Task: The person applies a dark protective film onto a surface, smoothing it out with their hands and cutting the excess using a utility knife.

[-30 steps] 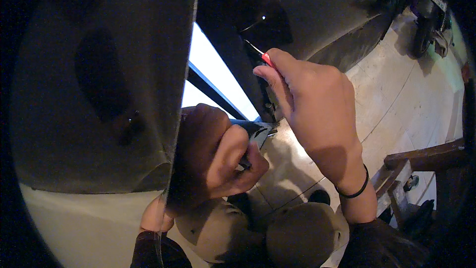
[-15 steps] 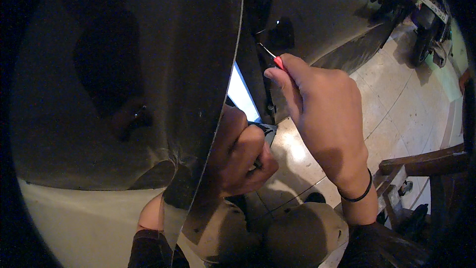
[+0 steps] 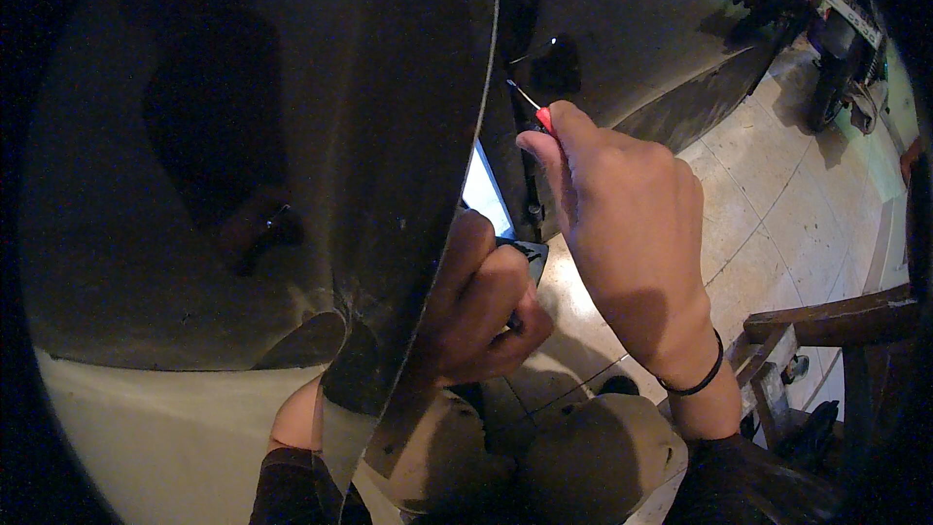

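My right hand (image 3: pixel 632 204) is closed around a small screwdriver (image 3: pixel 545 120), its red handle pinched between thumb and forefinger. The thin metal shaft points up and left, its tip in front of dark car bodywork beside the gap. Left of it, a large dark glossy car door panel (image 3: pixel 379 165) covers part of my left arm. Past the panel's pale edge, my left hand (image 3: pixel 491 301) shows with curled fingers. They close at the lower end of a flat thing with a bright bluish-white face (image 3: pixel 488 192), mostly hidden behind the panel.
A motorcycle (image 3: pixel 836 49) stands at the upper right on the tiled floor (image 3: pixel 748 194). A brown wooden piece of furniture (image 3: pixel 826 316) is near my right forearm. Below my hands are my knees in tan trousers (image 3: pixel 593 457).
The panel's edge has shifted slightly right, so less of the bright face shows. My left hand has moved a little right. My right hand keeps the screwdriver in nearly the same place.
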